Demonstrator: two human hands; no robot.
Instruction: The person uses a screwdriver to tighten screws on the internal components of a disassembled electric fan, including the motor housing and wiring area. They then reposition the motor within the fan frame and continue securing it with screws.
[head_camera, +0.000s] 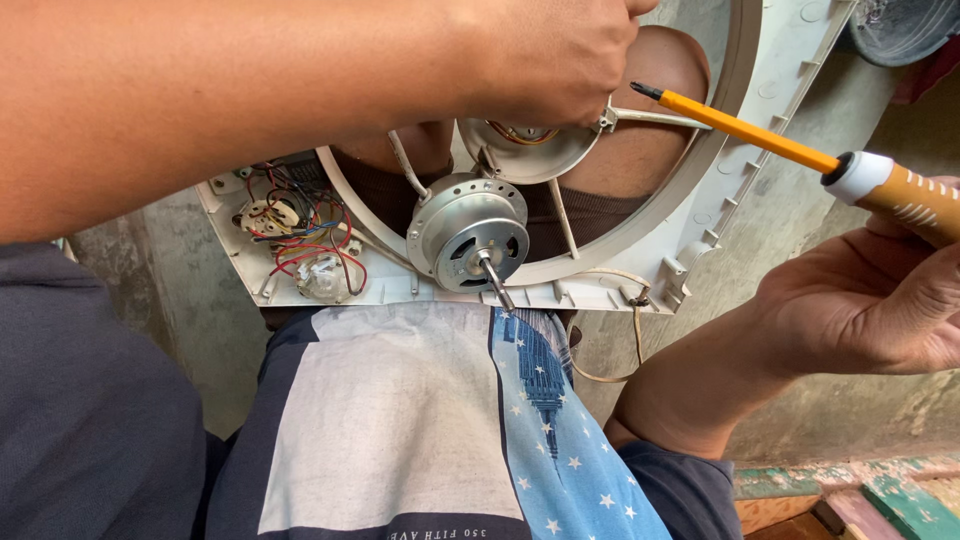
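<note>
A white plastic fan frame (716, 190) lies across my lap. Inside its ring hangs a silver motor (468, 234), its shaft (495, 285) pointing toward me. Just above the motor, my left hand (556, 62) reaches in from the upper left and closes on a round metal cover (522, 152). At the right, my right hand (868, 300) holds a screwdriver (880, 182) with an orange handle and orange-sleeved shaft. Its dark tip points at the left hand's fingers, close to a thin metal arm of the cover. Red, blue and black wires (296, 226) fill the frame's left corner.
A beige cord (636, 335) hangs from the frame's lower edge. My knee (640, 150) shows through the ring. Concrete floor lies around my legs. A dark tub (900, 28) sits at the upper right, and painted wooden boards (850, 495) at the lower right.
</note>
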